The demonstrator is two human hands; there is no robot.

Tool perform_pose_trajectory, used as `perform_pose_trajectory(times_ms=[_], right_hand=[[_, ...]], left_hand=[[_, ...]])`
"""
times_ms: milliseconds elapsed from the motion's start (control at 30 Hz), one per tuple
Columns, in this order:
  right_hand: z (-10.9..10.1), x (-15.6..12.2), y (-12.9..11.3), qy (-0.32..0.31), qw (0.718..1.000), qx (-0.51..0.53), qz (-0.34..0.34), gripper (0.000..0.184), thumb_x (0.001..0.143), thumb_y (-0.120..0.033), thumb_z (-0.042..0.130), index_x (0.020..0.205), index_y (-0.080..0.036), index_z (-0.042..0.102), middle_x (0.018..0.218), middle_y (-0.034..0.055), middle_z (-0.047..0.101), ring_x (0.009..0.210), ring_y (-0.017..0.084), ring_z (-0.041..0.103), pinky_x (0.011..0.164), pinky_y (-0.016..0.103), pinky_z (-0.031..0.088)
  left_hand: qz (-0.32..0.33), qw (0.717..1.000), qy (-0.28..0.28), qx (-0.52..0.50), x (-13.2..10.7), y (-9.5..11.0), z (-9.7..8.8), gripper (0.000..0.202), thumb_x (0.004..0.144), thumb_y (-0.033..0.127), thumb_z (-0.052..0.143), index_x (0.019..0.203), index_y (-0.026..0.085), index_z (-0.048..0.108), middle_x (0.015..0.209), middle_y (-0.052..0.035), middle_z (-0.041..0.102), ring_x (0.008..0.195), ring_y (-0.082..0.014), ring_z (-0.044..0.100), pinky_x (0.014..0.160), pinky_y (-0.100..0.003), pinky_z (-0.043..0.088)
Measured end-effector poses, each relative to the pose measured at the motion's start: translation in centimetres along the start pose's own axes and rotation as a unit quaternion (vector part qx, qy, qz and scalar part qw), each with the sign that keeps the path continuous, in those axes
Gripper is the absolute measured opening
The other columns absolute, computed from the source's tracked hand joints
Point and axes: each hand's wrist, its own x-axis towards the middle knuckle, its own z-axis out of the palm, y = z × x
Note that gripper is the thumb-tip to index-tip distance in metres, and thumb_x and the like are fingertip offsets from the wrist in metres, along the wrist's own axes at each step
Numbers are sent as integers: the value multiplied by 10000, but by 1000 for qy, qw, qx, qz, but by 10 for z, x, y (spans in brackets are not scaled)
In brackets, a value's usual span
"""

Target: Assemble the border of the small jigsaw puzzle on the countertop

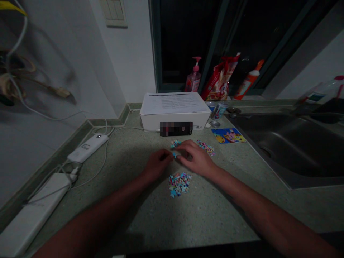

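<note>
blue puzzle piece sat on bench between both hands' fingertips | left hand fingers curled together, right hand fingers bent, tips at piece; pinch or touch: couldn't tell | loose pile just nearer, white box behind

Your left hand and right hand rest on the speckled surface. Their fingers meet at a small blue puzzle piece. The light is too dim to show whether either hand grips it. A loose pile of pieces lies just nearer you, between your wrists. A far cluster sits just beyond your fingers, and a right cluster lies beside your right hand. A picture card lies further right, near the sink. A white box stands behind the hands with a printed sheet on top. A white power strip lies well to your left.
</note>
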Motion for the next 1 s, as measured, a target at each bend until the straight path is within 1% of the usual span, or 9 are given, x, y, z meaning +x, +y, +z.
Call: perform_pose_trajectory(times_ms=[67, 133, 200, 367, 467, 567, 667, 833, 1000], right_hand=[[-4, -2, -1, -25, 998, -30, -40, 336, 1004, -274, 684, 1332, -274, 754, 1323, 136, 692, 1114, 275, 712, 928, 439, 608], [-6, -4, 0, -45, 996, -53, -58, 338, 1020, -265, 679, 1350, -292, 747, 1345, 131, 686, 1198, 290, 697, 984, 455, 600], [-5, -5, 1, -56, 994, -68, -57, 327, 1018, -266, 698, 1338, -313, 747, 1341, 112, 692, 1218, 289, 693, 1004, 453, 596], [-6, -4, 2, -52, 994, -81, -45, 266, 987, -263, 745, 1250, -308, 757, 1314, 83, 699, 1182, 266, 704, 1003, 428, 593], [-10, -4, 0, -45, 996, -70, -35, 240, 964, -230, 745, 1195, -293, 755, 1288, 77, 702, 1160, 250, 708, 1002, 411, 588], [-16, -6, -2, -51, 996, -65, -28, 235, 959, -229, 740, 1184, -295, 746, 1280, 76, 702, 1158, 246, 702, 987, 401, 582], [-19, -14, -3, -79, 995, -58, -31, 226, 947, -224, 744, 1162, -294, 745, 1260, 72, 703, 1114, 238, 703, 945, 382, 580], [-18, -29, -4, -153, 987, -40, -40, 187, 930, -218, 761, 1110, -267, 758, 1147, 49, 706, 897, 185, 700, 809, 332, 560], [-18, -31, -10, -186, 980, -59, -38, 212, 897, -172, 778, 1086, -267, 780, 1131, 41, 719, 894, 183, 704, 810, 326, 544]], left_hand=[[-1, 1000, -3, -9, 0, 1, 0, 246, 827, 453, 670, 816, 211, 716, 804, -36, 753, 797, -237, 681, 770, -349, 512], [0, 1000, -9, -12, 0, 2, 0, 240, 832, 446, 671, 817, 211, 716, 811, -39, 754, 797, -237, 676, 774, -351, 511], [3, 1000, -13, -8, -1, 2, 0, 232, 837, 436, 669, 821, 210, 721, 816, -39, 756, 796, -234, 674, 773, -348, 511], [3, 1000, -16, -2, -1, 1, -1, 287, 857, 485, 654, 833, 208, 728, 800, -32, 738, 783, -224, 660, 732, -328, 499], [-4, 1000, -9, -19, -2, 1, -1, 328, 866, 520, 640, 863, 206, 733, 800, -27, 729, 753, -210, 643, 705, -317, 494], [-6, 1000, 0, -27, -2, 1, -1, 318, 868, 505, 644, 875, 202, 740, 799, -29, 733, 736, -205, 643, 696, -315, 495], [-3, 1000, 3, -27, -2, 1, -1, 309, 867, 494, 648, 884, 200, 743, 822, -45, 748, 743, -210, 652, 699, -322, 494], [-8, 999, 5, -35, -1, -1, 0, 306, 847, 492, 663, 903, 202, 745, 829, -54, 746, 740, -214, 644, 688, -326, 481], [-1, 999, 7, -34, 0, -4, 0, 289, 846, 464, 667, 925, 200, 753, 864, -61, 755, 782, -220, 658, 715, -331, 493]])
